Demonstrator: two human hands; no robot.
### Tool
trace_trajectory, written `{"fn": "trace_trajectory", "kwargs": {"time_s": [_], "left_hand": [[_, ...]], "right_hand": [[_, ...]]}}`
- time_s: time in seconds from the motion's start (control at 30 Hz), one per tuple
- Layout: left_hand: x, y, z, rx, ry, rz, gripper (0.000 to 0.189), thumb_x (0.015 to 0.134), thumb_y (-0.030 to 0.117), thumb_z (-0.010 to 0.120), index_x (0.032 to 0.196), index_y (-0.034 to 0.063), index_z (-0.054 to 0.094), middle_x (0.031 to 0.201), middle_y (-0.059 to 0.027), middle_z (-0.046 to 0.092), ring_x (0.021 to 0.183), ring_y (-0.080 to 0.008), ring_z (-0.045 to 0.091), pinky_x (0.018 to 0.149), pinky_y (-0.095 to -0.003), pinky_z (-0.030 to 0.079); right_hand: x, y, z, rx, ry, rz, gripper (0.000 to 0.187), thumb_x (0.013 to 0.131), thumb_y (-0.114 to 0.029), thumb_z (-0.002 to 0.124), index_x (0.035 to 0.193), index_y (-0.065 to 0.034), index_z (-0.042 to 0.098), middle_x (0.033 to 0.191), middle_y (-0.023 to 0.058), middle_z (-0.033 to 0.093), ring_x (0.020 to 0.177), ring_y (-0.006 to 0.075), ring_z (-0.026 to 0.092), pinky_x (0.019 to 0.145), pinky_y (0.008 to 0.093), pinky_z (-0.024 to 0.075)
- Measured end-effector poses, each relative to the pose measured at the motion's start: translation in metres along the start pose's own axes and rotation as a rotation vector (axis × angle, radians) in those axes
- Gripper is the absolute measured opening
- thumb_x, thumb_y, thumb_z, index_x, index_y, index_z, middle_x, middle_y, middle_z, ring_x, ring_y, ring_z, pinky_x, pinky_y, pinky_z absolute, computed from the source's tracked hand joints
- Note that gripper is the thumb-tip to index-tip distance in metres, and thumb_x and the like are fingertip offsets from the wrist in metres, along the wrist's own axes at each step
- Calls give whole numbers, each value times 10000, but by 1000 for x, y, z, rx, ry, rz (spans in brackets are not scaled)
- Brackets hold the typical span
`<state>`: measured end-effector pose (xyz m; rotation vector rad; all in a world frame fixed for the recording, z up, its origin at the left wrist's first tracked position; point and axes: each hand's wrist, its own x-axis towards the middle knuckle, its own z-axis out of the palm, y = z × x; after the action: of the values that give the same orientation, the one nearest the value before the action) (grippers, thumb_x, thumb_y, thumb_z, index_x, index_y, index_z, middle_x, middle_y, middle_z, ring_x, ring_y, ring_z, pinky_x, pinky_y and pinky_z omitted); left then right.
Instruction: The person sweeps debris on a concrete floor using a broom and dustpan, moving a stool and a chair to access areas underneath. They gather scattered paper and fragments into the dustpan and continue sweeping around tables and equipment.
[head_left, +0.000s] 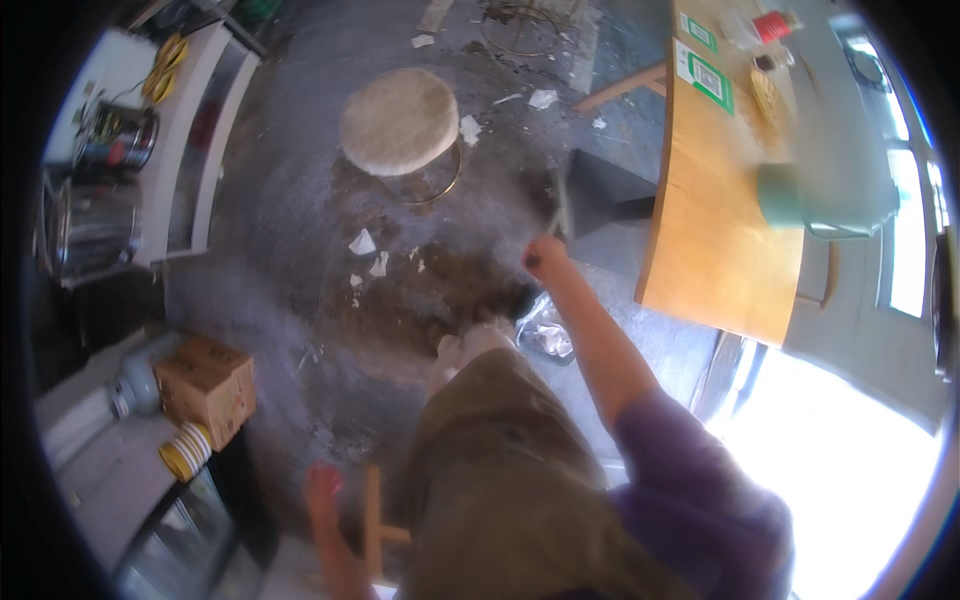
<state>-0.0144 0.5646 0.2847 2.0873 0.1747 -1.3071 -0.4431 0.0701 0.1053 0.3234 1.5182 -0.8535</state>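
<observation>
My right hand (549, 259) is stretched forward over the floor, its fingers closed around a handle (532, 261) whose dark end shows. A pale, narrow part (559, 214) rises just beyond the fist; whether it belongs to that handle I cannot tell. Close by, a dark grey dustpan-like object (606, 187) lies partly beneath the wooden table. My left hand (324, 484) hangs low at the left, blurred, near a wooden leg frame (373, 510); its grip is unclear. White paper scraps (362, 242) lie scattered on the stained floor (285, 217).
A round padded stool (400, 120) stands ahead. At right is the wooden table (712, 255) with a light green container (780, 196). A clear plastic bag or bin (547, 330) with paper sits by my feet. Left are a cardboard box (204, 386), stacked cups (186, 451) and a metal pot (97, 225).
</observation>
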Motion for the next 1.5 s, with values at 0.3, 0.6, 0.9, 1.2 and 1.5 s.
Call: {"fn": "trace_trajectory", "kwargs": {"time_s": [0.3, 0.6, 0.9, 1.2, 1.5], "left_hand": [[101, 195, 149, 259, -190, 106, 318, 931, 276, 541, 1174, 71, 536, 1009, -46, 606, 921, -175, 603, 738, -304, 483], [145, 252, 280, 337, -328, 73, 279, 933, 267, 540, 1124, 65, 568, 990, -53, 626, 895, -160, 614, 730, -302, 498], [223, 307, 341, 439, -357, 67, 349, 920, 280, 553, 1204, 83, 504, 1052, -64, 605, 899, -193, 614, 737, -321, 501], [333, 374, 440, 304, -206, 57, 766, 793, 486, 666, 1365, 99, 335, 1342, -78, 397, 1214, -223, 383, 925, -417, 377], [401, 379, 481, -119, -155, -174, 767, 737, 518, 707, 1324, 123, 411, 1322, -38, 455, 1233, -219, 381, 997, -415, 280]], "right_hand": [[-59, -24, 14, -323, -148, -52, 739, 819, -18, 477, 1466, -156, 145, 568, 57, 468, 423, 180, 461, 372, 324, 402], [29, -85, 113, -194, -303, 66, 742, 829, -9, 463, 1469, -166, 122, 578, 51, 454, 451, 187, 460, 399, 333, 403], [-16, -132, 62, -818, -38, -558, 596, 846, -52, 471, 1414, -78, 293, 586, 62, 525, 431, 160, 510, 392, 308, 412], [185, -277, 62, -358, 418, -456, 528, 837, -65, 451, 1354, -75, 346, 584, 101, 534, 392, 189, 504, 349, 338, 420], [155, -178, 96, -965, 259, -486, 623, 850, -73, 461, 1418, -158, 221, 634, 133, 540, 436, 222, 529, 384, 375, 430]]}}
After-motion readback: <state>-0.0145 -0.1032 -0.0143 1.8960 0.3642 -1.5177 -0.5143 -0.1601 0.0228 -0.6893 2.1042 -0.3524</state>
